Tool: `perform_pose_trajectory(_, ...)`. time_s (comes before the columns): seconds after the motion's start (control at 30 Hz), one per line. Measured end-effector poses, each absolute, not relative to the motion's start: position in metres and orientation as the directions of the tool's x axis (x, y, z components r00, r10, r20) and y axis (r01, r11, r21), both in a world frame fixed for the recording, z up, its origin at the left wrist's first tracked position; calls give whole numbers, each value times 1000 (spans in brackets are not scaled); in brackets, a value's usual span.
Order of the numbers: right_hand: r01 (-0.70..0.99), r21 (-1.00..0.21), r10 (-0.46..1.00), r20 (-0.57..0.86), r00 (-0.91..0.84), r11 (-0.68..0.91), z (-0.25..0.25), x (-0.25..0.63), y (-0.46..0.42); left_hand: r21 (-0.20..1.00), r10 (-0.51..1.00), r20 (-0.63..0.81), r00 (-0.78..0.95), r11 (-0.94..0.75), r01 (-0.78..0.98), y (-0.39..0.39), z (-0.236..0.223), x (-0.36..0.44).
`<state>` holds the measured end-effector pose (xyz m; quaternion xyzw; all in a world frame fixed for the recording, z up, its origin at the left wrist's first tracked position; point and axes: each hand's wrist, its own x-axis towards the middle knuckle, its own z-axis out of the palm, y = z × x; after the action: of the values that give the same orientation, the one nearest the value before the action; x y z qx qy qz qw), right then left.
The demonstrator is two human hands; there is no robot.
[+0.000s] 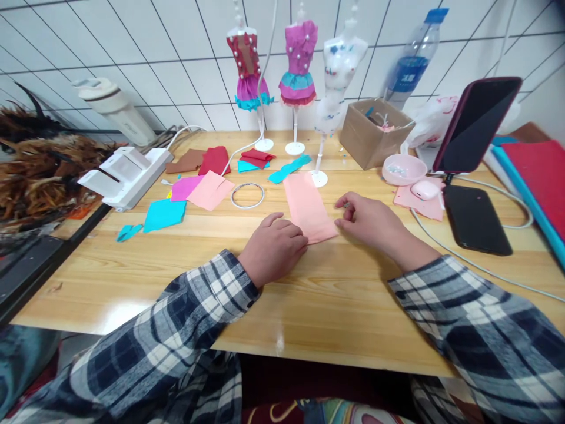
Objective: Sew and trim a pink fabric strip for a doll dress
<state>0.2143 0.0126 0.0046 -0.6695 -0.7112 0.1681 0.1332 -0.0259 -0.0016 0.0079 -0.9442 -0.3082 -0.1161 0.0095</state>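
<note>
A strip of pink crepe-like material (310,206) lies on the wooden table, its far end close to the stand of the white mannequin. My left hand (276,247) rests palm down with its fingertips on the strip's near left corner; those fingers lie fairly flat. Just off the strip's right edge is my right hand (368,221), its thumb and forefinger apart and its other fingers curled. I see nothing held in it. To the left of the strip lie a thin metal bangle (248,195) and a square pink piece (211,191).
Three small mannequins stand along the back: one in red and purple (247,70), one in purple and blue (300,65), one white (338,76). Rightward are a cardboard box (364,135), pink bowl (404,169), black phone (477,221) and propped phone (479,123). Blue scraps (165,215) lie left.
</note>
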Motion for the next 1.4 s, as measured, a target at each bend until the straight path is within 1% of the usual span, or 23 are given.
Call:
perform_pose_trajectory(0.03, 920, -386, 997, 16, -69, 70, 7, 216, 12, 59, 584, 222, 780, -807, 587, -1, 8, -26)
perform_pose_trajectory(0.07, 922, -365, 991, 69, -111, 129, 9, 217, 9, 64, 589, 219, 778, -804, 591, -1, 8, -26)
perform_pose_trajectory(0.1, 908, -352, 973, 118, -197, 227, 10, 216, 6, 67, 593, 214, 777, -802, 594, -1, 8, -26)
perform_pose_trajectory(0.17, 830, -318, 889, 177, -423, 458, 11, 210, -5, 67, 597, 201, 777, -800, 597, 0, 7, -27)
perform_pose_trajectory(0.2, 775, -303, 832, 173, -528, 555, 10, 205, -12, 65, 597, 195, 778, -799, 597, 0, 7, -27)
perform_pose_trajectory(0.23, 741, -288, 792, 143, -593, 607, 7, 200, -19, 64, 599, 189, 778, -798, 599, 0, 7, -27)
perform_pose_trajectory(0.27, 736, -283, 783, 107, -613, 615, 4, 196, -27, 64, 602, 182, 777, -796, 602, 1, 7, -28)
perform_pose_trajectory(0.4, 775, -317, 804, -62, -591, 546, -10, 187, -46, 60, 612, 147, 777, -790, 610, 1, 9, -29)
perform_pose_trajectory(0.5, 764, -387, 800, -100, -591, 516, -10, 192, -40, 60, 600, 134, 788, -799, 598, 3, 9, -29)
perform_pose_trajectory(0.6, 743, -461, 829, -28, -559, 485, -2, 202, -28, 68, 588, 156, 794, -808, 585, 7, 8, -30)
perform_pose_trajectory(0.67, 731, -469, 841, 52, -538, 497, 1, 206, -21, 90, 588, 177, 789, -808, 582, 9, 7, -31)
perform_pose_trajectory(0.8, 716, -433, 827, 147, -543, 548, -2, 206, -15, 214, 623, 175, 763, -780, 588, 11, 5, -32)
perform_pose_trajectory(0.9, 732, -412, 838, 208, -505, 543, -9, 201, -12, 305, 662, 159, 733, -739, 601, 9, 5, -32)
perform_pose_trajectory(0.97, 727, -424, 841, 239, -485, 540, -13, 199, -11, 381, 689, 181, 702, -707, 596, 8, 5, -31)
perform_pose_trajectory(1.07, 708, -509, 870, 233, -435, 490, -14, 198, -9, 486, 708, 245, 663, -681, 548, 7, 5, -31)
perform_pose_trajectory(1.17, 701, -591, 912, 181, -368, 400, -12, 199, -9, 497, 743, 240, 625, -647, 578, 9, 2, -31)
perform_pose_trajectory(1.27, 692, -628, 926, 140, -350, 357, -8, 199, -12, 507, 796, 190, 575, -581, 636, 10, -2, -29)
perform_pose_trajectory(1.4, 718, -629, 951, 130, -279, 296, -7, 195, -13, 565, 827, 154, 540, -522, 639, 11, -5, -26)
